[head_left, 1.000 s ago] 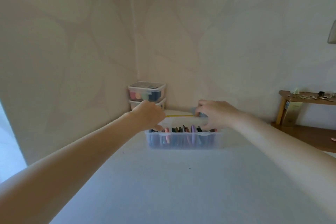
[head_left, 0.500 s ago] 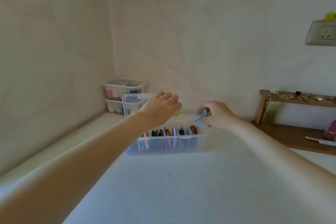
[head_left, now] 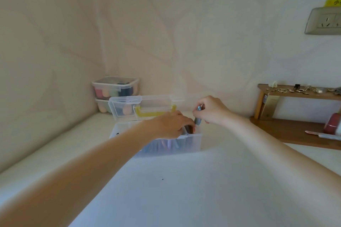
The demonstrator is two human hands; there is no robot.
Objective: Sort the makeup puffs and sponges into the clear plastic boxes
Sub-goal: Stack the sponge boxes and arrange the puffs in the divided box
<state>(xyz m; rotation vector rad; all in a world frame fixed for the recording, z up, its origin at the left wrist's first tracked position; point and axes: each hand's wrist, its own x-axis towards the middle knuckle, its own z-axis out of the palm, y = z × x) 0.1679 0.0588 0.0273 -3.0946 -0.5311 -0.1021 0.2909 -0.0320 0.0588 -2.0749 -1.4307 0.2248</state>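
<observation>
Pinching a blue puff [head_left: 198, 116] above the open clear box [head_left: 191, 143] on the desk [head_left: 184, 190], the right hand [head_left: 212, 109] curls its fingers round it. The left hand [head_left: 169, 125] reaches into the box, hiding the puffs there; whether it holds anything cannot be told. Two stacked lidded boxes [head_left: 115, 94] of sponges stand behind in the corner, a wooden shelf [head_left: 295, 93] to the right.

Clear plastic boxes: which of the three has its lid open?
The front clear box under both hands, its yellow-handled lid raised. The two stacked corner boxes are lidded.
</observation>
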